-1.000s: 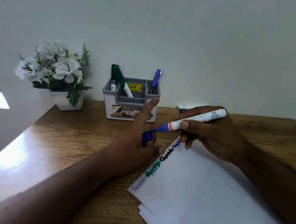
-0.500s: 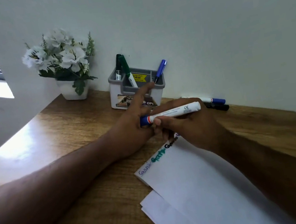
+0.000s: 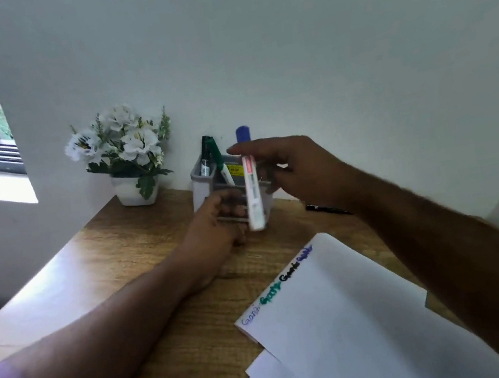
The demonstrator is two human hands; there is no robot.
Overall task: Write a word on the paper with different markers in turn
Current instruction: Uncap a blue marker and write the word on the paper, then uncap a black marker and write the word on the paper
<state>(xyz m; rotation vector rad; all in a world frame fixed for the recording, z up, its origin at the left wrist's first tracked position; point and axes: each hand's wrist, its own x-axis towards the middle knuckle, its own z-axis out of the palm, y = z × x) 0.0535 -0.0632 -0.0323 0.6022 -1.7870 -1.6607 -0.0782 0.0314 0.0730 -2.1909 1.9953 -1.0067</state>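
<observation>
My right hand (image 3: 297, 171) holds a white marker with a blue cap (image 3: 251, 182) upright, cap on top, in front of the grey marker holder (image 3: 200, 183). My left hand (image 3: 215, 230) rests on the desk at the holder's front, fingers curled against it; its grip is blurred. A green marker (image 3: 216, 158) stands in the holder. The white paper (image 3: 344, 321) lies at the lower right, with the same word written along its top edge in thin blue, green, black and blue ink.
A white pot of white flowers (image 3: 125, 153) stands left of the holder by the wall. A black marker (image 3: 326, 207) lies on the wooden desk (image 3: 106, 263) behind my right wrist. More sheets stick out under the paper. A window is at far left.
The blue cap went onto the marker. My right hand then lifted it from above the paper, turned it upright and carried it to the holder; my left hand moved to the holder's front.
</observation>
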